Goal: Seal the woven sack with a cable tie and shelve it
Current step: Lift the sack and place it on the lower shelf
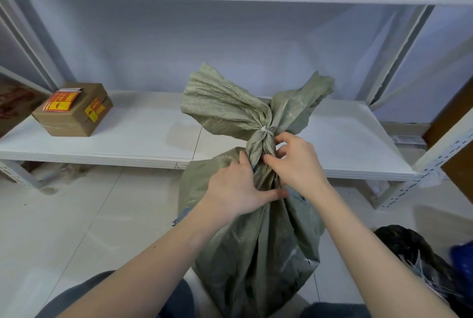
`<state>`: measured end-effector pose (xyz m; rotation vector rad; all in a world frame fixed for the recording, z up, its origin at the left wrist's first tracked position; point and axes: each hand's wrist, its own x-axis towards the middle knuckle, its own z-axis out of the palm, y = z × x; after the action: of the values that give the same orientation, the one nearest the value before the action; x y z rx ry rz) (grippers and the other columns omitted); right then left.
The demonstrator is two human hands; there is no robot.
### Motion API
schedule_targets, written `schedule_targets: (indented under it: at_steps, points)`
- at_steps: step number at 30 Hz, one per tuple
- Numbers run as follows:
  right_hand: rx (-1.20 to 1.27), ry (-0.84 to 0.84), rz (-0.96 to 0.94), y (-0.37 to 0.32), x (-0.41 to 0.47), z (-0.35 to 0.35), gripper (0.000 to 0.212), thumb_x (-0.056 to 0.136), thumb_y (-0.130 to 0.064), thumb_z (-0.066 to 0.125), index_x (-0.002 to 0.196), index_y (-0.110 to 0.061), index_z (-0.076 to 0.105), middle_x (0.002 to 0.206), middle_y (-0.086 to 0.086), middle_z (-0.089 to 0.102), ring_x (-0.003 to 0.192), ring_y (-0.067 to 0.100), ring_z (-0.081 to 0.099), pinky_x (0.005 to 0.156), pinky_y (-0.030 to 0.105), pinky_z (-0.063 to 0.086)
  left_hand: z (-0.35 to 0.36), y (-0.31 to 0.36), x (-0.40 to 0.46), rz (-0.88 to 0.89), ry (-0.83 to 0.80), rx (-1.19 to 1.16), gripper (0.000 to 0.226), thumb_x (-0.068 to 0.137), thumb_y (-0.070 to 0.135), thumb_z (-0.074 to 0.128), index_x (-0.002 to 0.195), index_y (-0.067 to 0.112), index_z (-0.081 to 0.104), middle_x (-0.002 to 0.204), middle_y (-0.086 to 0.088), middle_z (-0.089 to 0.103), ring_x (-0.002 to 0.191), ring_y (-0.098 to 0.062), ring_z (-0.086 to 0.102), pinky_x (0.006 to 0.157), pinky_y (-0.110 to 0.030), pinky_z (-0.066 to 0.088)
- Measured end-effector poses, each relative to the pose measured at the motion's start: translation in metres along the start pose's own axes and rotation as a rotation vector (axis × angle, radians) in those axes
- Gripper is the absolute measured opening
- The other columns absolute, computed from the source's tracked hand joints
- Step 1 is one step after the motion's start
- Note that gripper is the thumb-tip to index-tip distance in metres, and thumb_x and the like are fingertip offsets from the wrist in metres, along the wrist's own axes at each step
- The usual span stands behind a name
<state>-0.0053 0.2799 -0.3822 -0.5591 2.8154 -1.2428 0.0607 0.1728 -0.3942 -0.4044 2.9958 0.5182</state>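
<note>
Sack (256,241) stands on the floor between my knees, its green woven neck bunched in both grips: my left hand (238,189) clasps it lowest, my right hand (294,161) pinches just above. Right over my fingers the white cable tie (267,130) cinches it. Beyond lies the shelf (128,138), a cardboard box (74,110) far left.

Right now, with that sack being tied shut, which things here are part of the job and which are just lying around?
Part of the job:
woven sack
white cable tie round its neck
left hand and right hand, both gripping the neck
white shelf

Lying about:
cardboard box with yellow stickers
black bag, lower right
</note>
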Motion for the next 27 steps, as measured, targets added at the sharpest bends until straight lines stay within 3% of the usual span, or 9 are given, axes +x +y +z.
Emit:
schedule_targets:
  at_steps: [4, 9, 12, 16, 18, 20, 22, 24, 27]
  points:
    - [0.18, -0.022, 0.038, -0.002, 0.0, -0.001, 0.014, 0.075, -0.021, 0.07, 0.086, -0.019, 0.061, 0.069, 0.01, 0.072, 0.056, 0.021, 0.059, 0.067, 0.05, 0.055, 0.012, 0.007, 0.006, 0.001, 0.103, -0.122, 0.088, 0.068, 0.071, 0.061, 0.123, 0.006, 0.04, 0.112, -0.012, 0.062, 0.106, -0.032, 0.059, 0.072, -0.034, 0.04]
    - [0.331, -0.168, 0.104, 0.001, 0.001, 0.001, 0.035, 0.076, -0.017, 0.071, 0.109, -0.015, 0.063, 0.092, 0.011, 0.071, 0.081, 0.018, 0.064, 0.082, 0.043, 0.056, 0.021, 0.0, 0.021, -0.04, 0.17, -0.269, 0.053, 0.072, 0.05, 0.07, 0.1, 0.007, 0.06, 0.094, -0.013, 0.068, 0.091, -0.033, 0.064, 0.063, -0.032, 0.041]
    - [0.429, -0.289, 0.168, 0.005, 0.003, -0.005, 0.042, 0.078, -0.001, 0.065, 0.117, -0.015, 0.061, 0.113, 0.015, 0.064, 0.092, 0.021, 0.064, 0.075, 0.036, 0.059, 0.022, -0.009, 0.028, -0.055, 0.186, -0.357, 0.038, 0.069, 0.038, 0.075, 0.094, 0.01, 0.066, 0.088, -0.01, 0.07, 0.086, -0.029, 0.066, 0.064, -0.031, 0.047]
    - [0.173, -0.328, 0.129, 0.017, 0.004, -0.024, 0.044, 0.075, -0.018, 0.074, 0.114, -0.022, 0.056, 0.109, 0.004, 0.058, 0.088, 0.02, 0.061, 0.059, 0.033, 0.056, 0.02, -0.012, 0.03, -0.017, 0.202, -0.37, 0.028, 0.069, 0.028, 0.076, 0.087, 0.007, 0.068, 0.084, -0.011, 0.071, 0.082, -0.028, 0.065, 0.063, -0.031, 0.048]
    - [0.031, -0.447, 0.172, 0.026, 0.002, -0.024, 0.064, 0.072, -0.036, 0.077, 0.124, -0.02, 0.044, 0.11, -0.002, 0.054, 0.095, 0.02, 0.06, 0.066, 0.037, 0.056, 0.018, -0.012, 0.032, 0.002, 0.229, -0.371, 0.028, 0.069, 0.029, 0.077, 0.086, 0.008, 0.069, 0.084, -0.011, 0.071, 0.083, -0.028, 0.066, 0.064, -0.03, 0.048]
    - [-0.17, -0.585, 0.159, 0.037, 0.001, -0.014, 0.094, 0.063, -0.053, 0.077, 0.137, -0.021, 0.028, 0.131, -0.001, 0.044, 0.114, 0.021, 0.053, 0.085, 0.039, 0.055, 0.013, -0.011, 0.034, 0.009, 0.248, -0.382, 0.029, 0.069, 0.031, 0.078, 0.086, 0.008, 0.071, 0.082, -0.01, 0.072, 0.081, -0.026, 0.067, 0.065, -0.03, 0.049]
    - [-0.264, -0.666, 0.124, 0.044, -0.001, 0.0, 0.118, 0.055, -0.064, 0.075, 0.146, -0.028, 0.008, 0.151, 0.005, 0.025, 0.136, 0.024, 0.033, 0.108, 0.04, 0.038, 0.006, -0.01, 0.035, 0.026, 0.275, -0.382, 0.027, 0.07, 0.032, 0.077, 0.083, 0.01, 0.071, 0.078, -0.009, 0.072, 0.078, -0.024, 0.067, 0.062, -0.027, 0.045]
    - [-0.205, -0.639, 0.1, 0.044, -0.003, 0.011, 0.124, 0.057, -0.064, 0.075, 0.147, -0.03, -0.003, 0.156, 0.007, 0.016, 0.142, 0.023, 0.022, 0.113, 0.037, 0.029, -0.004, -0.01, 0.037, 0.039, 0.314, -0.377, 0.026, 0.07, 0.033, 0.077, 0.08, 0.01, 0.071, 0.073, -0.007, 0.071, 0.075, -0.024, 0.066, 0.059, -0.027, 0.04]
    - [-0.06, -0.472, 0.027, 0.037, -0.002, 0.019, 0.13, 0.049, -0.068, 0.074, 0.148, -0.028, 0.0, 0.156, 0.006, 0.018, 0.141, 0.021, 0.025, 0.114, 0.039, 0.029, -0.02, -0.011, 0.039, 0.042, 0.357, -0.4, 0.024, 0.068, 0.033, 0.078, 0.067, 0.013, 0.066, 0.058, 0.001, 0.062, 0.063, -0.02, 0.061, 0.051, -0.022, 0.037]
